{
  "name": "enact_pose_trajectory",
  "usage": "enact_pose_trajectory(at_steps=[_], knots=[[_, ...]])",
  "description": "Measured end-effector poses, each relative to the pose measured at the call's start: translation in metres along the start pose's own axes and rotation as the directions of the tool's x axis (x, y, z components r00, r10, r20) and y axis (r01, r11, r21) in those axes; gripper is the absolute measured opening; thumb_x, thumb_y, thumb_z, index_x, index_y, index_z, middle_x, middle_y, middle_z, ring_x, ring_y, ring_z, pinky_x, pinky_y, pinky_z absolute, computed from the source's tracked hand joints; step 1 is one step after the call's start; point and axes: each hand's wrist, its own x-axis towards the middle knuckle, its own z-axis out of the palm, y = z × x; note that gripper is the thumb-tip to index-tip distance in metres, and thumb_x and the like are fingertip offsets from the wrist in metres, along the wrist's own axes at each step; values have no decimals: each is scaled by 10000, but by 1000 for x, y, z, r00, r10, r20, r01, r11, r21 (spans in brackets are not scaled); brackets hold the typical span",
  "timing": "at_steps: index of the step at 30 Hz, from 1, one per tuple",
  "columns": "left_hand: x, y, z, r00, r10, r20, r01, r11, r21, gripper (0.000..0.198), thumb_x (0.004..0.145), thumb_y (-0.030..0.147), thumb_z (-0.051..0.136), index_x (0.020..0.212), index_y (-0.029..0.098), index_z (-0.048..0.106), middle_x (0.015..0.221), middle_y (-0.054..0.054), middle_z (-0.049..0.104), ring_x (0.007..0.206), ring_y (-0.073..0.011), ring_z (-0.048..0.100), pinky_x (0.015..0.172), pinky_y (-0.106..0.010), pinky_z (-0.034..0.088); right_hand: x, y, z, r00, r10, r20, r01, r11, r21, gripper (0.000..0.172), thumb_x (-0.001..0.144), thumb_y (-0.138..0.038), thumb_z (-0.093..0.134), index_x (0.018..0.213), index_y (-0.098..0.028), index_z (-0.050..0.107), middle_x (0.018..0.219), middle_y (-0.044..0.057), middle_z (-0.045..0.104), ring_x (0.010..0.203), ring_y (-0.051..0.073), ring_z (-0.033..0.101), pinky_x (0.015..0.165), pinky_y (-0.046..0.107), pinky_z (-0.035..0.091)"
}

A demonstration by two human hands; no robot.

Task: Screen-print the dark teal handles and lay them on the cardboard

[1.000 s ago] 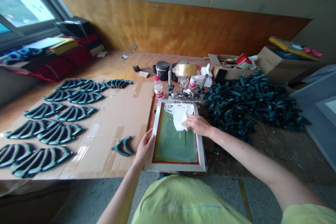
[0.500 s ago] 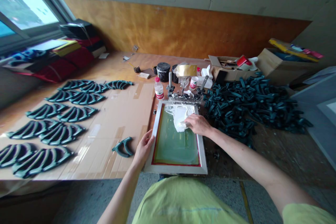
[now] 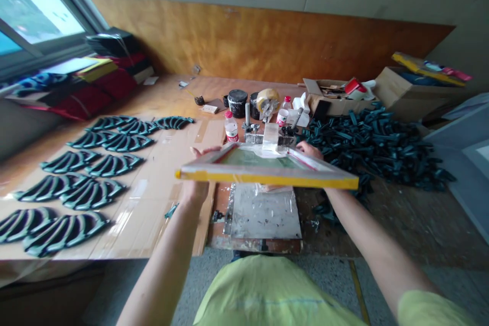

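A screen printing frame (image 3: 263, 180), with greenish mesh and yellow tape along its front edge, is tilted up with that edge raised towards me. My left hand (image 3: 196, 183) is around its left rail. My right hand (image 3: 310, 150) is behind the right rail, beside the dark green pile; its fingers are partly hidden. A white scraper-like block (image 3: 271, 136) stands at the frame's far end, with white paste (image 3: 263, 152) on the mesh beside it. Under the frame, a grey base plate (image 3: 265, 216) shows; something pale at its far side is mostly covered.
Dark green slatted plastic parts (image 3: 91, 191) lie in rows on cardboard (image 3: 148, 224) at left. A heap of dark green pieces (image 3: 367, 147) lies at right. Behind stand a bottle (image 3: 231, 127), a black tub (image 3: 237, 104), a tape roll (image 3: 268, 102) and cardboard boxes (image 3: 405, 89).
The frame has gone from lying flat to tilted up, baring the base plate. My right hand has left the white block and moved right. My left hand has risen with the frame.
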Motion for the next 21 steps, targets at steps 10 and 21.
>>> enact_pose_trajectory(at_steps=[10, 21], knots=[[-20, -33, 28, 979, -205, -16, 205, 979, -11, 663, 829, 687, 477, 1206, 146, 552, 929, -129, 743, 717, -188, 706, 528, -247, 519, -64, -75, -3, 955, -97, 279, -84, 815, 573, 144, 877, -289, 632, 993, -226, 690, 935, 57, 619, 960, 206, 543, 872, 331, 438], [-91, -127, -103, 684, -631, -366, 694, 717, 59, 379, 928, 451, 389, 799, 165, 602, 658, -76, 711, 601, -190, 701, 511, -257, 533, -114, -43, -23, 940, -106, 325, -53, 894, 445, 200, 896, -195, 580, 1077, -244, 651, 956, 57, 642, 918, 197, 558, 789, 310, 439]])
